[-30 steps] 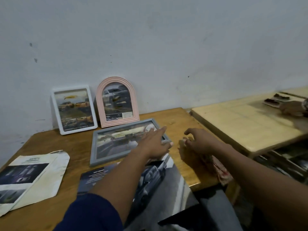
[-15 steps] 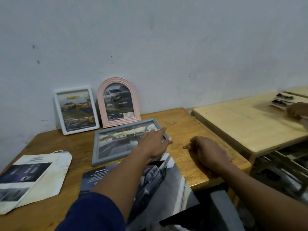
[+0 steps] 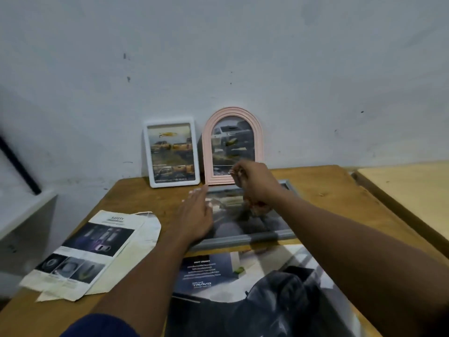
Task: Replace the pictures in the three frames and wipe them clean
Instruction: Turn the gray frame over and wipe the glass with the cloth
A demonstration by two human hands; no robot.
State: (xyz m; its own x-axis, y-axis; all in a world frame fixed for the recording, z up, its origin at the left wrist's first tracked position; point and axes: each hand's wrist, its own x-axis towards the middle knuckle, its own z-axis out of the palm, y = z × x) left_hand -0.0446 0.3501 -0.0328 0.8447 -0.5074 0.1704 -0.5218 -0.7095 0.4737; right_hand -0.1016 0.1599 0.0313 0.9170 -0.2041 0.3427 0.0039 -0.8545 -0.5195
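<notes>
Take the grey frame (image 3: 243, 239) as the middle of the clock, with 12 toward the wall. It lies flat on the table (image 3: 328, 195), glass up. Your left hand (image 3: 196, 215) rests on its 9 o'clock side with the fingers straight and flat, pinning it and holding nothing. Your right hand (image 3: 255, 186) hovers over the 12 o'clock edge with its fingers curled tight round a reddish wad (image 3: 258, 208). This is probably the wiping cloth, though blur hides what it really is.

The main danger is at 12. The pink arched frame (image 3: 233, 142) leans on the wall just behind your right knuckles, and the white frame (image 3: 171, 153) stands beside it at 11. A long wiping stroke toward the wall could clip the pink frame's foot and tip it, perhaps into the white one.

Your left palm lies on the glazing itself, so it will likely leave marks where you have to wipe. If you ease that pressure mid-stroke, the grey frame may skid toward 6 and onto the loose printed sheet (image 3: 206, 273) there.
</notes>
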